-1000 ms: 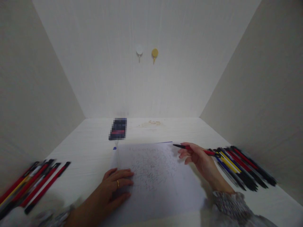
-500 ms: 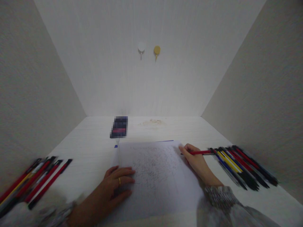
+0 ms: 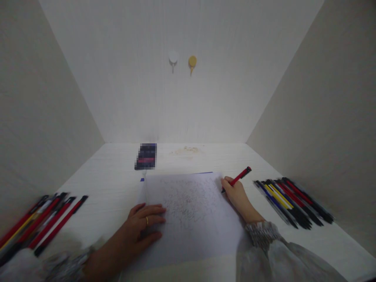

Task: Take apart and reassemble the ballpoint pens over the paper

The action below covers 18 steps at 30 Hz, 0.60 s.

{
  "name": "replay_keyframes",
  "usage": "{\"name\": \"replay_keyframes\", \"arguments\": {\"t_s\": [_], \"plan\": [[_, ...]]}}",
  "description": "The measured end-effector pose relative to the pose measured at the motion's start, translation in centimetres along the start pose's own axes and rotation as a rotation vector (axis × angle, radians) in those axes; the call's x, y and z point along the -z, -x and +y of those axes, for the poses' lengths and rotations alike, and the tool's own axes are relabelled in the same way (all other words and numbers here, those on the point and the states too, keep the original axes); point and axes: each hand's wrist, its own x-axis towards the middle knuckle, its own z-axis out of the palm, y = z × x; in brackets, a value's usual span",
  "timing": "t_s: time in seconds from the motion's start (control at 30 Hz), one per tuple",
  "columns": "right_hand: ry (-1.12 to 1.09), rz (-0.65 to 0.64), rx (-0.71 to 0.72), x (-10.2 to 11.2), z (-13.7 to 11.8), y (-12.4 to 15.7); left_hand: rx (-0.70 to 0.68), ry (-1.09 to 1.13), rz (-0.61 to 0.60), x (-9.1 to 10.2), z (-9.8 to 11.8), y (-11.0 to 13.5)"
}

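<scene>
A white sheet of paper [image 3: 190, 219] covered in faint scribbles lies in the middle of the white desk [image 3: 111, 176]. My left hand [image 3: 143, 227], a ring on one finger, rests flat with fingers spread on the sheet's left edge. My right hand [image 3: 236, 194] grips a red pen [image 3: 239, 176] in a writing hold. The pen's tip touches the paper near its upper right corner, and its black end points up and to the right.
A row of red, black and yellow pens [image 3: 38, 225] lies at the left edge of the desk. Another row of black, blue, yellow and red pens [image 3: 293, 201] lies at the right. A dark pixelated object [image 3: 146, 156] sits behind the paper. Two hooks [image 3: 182, 62] hang on the back wall.
My right hand brought the red pen from beside the right pen row onto the paper and turned it into a writing hold, tip down. My left hand stayed put.
</scene>
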Motion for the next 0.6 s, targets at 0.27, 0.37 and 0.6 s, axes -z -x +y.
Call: {"name": "replay_keyframes", "arguments": {"t_s": [0.27,0.37,0.6], "plan": [[0.057,0.0,0.008,0.2,-0.34,0.14,-0.012,-0.015,-0.021,-0.01,-0.34,0.04],[0.095,0.06,0.029,0.21,-0.46,0.12,-0.001,-0.02,0.001,-0.18,-0.36,0.1],[0.002,0.112,0.015,0.2,-0.65,0.41,-0.006,-0.062,-0.023,-0.1,-0.51,0.05]]}}
